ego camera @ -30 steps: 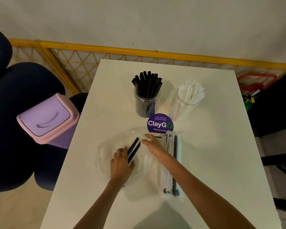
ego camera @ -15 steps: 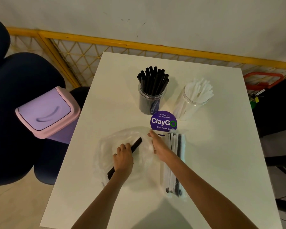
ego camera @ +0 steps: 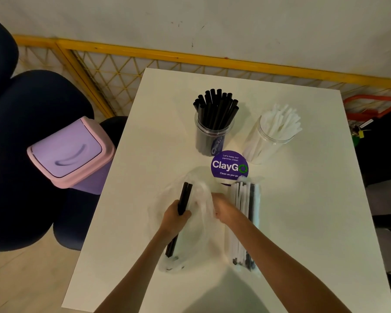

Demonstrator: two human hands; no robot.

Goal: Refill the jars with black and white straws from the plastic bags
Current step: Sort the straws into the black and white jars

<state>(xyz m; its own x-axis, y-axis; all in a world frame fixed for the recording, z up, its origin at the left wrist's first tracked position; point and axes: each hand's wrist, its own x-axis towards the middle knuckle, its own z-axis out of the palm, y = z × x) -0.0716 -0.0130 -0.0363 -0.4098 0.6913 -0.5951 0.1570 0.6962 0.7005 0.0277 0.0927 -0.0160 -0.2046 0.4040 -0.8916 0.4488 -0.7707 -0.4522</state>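
On the white table (ego camera: 163, 123) stand a clear jar of black straws (ego camera: 213, 123) and, to its right, a clear jar of white straws (ego camera: 273, 134). My left hand (ego camera: 175, 216) grips a few black straws (ego camera: 185, 195) partway out of a crumpled clear plastic bag (ego camera: 199, 199). My right hand (ego camera: 227, 207) pinches that bag's plastic beside them. A second clear bag (ego camera: 244, 222) holding white and black straws lies just right of my right hand.
A round purple ClayGo sticker (ego camera: 230, 167) lies between the jars and the bags. A lilac bin with a pink swing lid (ego camera: 70, 152) and a dark chair (ego camera: 20, 143) stand left of the table. A yellow mesh fence (ego camera: 190, 57) runs behind.
My left hand closed round the black straws and turned them from slanted to nearly upright, drawing them out of the bag. My right hand shifted from the bag's far edge onto its bunched plastic.
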